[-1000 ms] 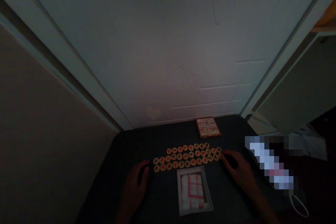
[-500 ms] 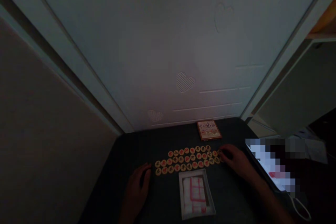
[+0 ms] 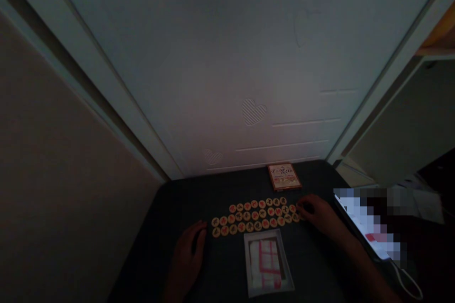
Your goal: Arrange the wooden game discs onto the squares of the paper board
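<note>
- Your right fingertips are curled down and bunched together on the right end of the rows; the light is too dim to tell whether they pinch a piece or only touch it.
- Your left fingers lie pressed together, holding nothing that shows, just beside the left end of the rows.
- The round wooden Chinese chess pieces lie flat and tightly packed in staggered rows between your two hands, marked in red and dark characters.
- Beyond the pieces, ahead of your fingers, a small red-bordered printed box sits at the far edge of the dark table.
- Below the pieces, between your hands, lies a white framed board with red grid lines.
- Past your right fingers, a flat device is too blurred to make out, with a white cable near it.
- Ahead of your fingers rises a pale door panel with an embossed heart.
</note>
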